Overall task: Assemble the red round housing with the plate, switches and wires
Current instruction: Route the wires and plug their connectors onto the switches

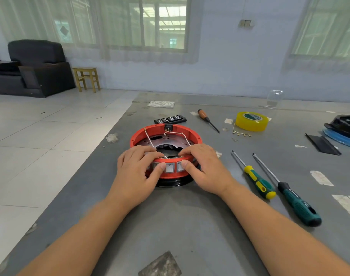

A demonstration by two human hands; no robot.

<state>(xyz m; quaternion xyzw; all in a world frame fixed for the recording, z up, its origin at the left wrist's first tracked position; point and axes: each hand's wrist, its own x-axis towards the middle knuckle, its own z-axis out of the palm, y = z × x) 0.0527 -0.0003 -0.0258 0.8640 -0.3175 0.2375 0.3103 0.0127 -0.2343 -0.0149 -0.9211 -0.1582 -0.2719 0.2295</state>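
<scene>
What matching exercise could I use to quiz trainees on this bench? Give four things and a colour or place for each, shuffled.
Things:
1. tape roll
2. red housing
3. bit case
4. wooden stool

Descriptions:
A. on the floor by the wall
B. yellow, at the far right of the table
C. held by both hands
D. black, just behind the housing

Pairs: 1-B, 2-C, 3-D, 4-A

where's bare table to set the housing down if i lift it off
Bare patches: the near table between both forearms, and the strip left of the red housing toward the table's left edge. Far centre, between the bit case and the far edge, is mostly bare. Right is crowded: two green-handled screwdrivers, yellow tape roll, small orange-handled screwdriver.
</scene>
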